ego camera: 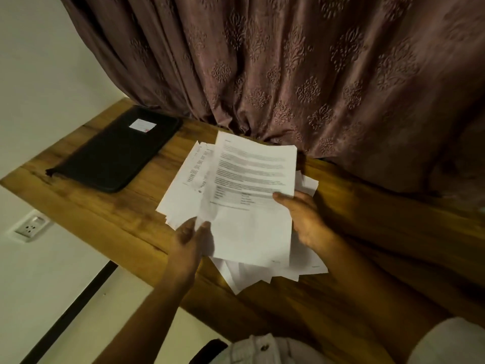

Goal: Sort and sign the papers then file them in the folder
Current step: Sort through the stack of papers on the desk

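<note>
A loose stack of white printed papers (246, 195) is fanned out over the wooden table (110, 219). My right hand (304, 219) grips the stack's right edge, thumb on the top sheet. My left hand (191, 240) holds the lower left edge of the papers, fingers under the sheets and thumb on top. A black zipped folder (118, 151) with a small white label lies closed on the table to the far left, apart from the papers. No pen is in view.
A brown patterned curtain (301, 74) hangs right behind the table, touching its back edge. The table's left end meets a white wall with a power socket (32, 227) below it.
</note>
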